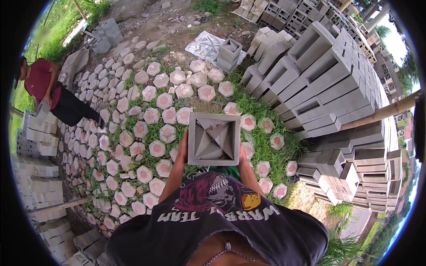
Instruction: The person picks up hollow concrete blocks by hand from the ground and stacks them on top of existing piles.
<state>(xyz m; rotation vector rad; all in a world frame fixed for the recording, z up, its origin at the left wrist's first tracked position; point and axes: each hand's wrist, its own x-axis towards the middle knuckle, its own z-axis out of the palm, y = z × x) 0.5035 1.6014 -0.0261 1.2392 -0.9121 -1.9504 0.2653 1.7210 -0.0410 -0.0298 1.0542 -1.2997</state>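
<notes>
A square grey concrete ventilation block (212, 161) with slanted fins crossing inside its frame is held up in front of my body. My left hand (183, 148) presses against its left side, and my right hand (244, 158) against its right side. Most of the fingers are hidden behind the block's walls. Below it lie hexagonal paving stones (169, 115) with pinkish centres, grass growing between them.
At right rise tall stacks of hollow grey blocks (326, 82), a wooden pole (381, 114) jutting across. Ahead, a few blocks (228, 55) stand by a white sheet (204, 43). A person (42, 82) at left holds a grey block (42, 111) near more stacked blocks (42, 133).
</notes>
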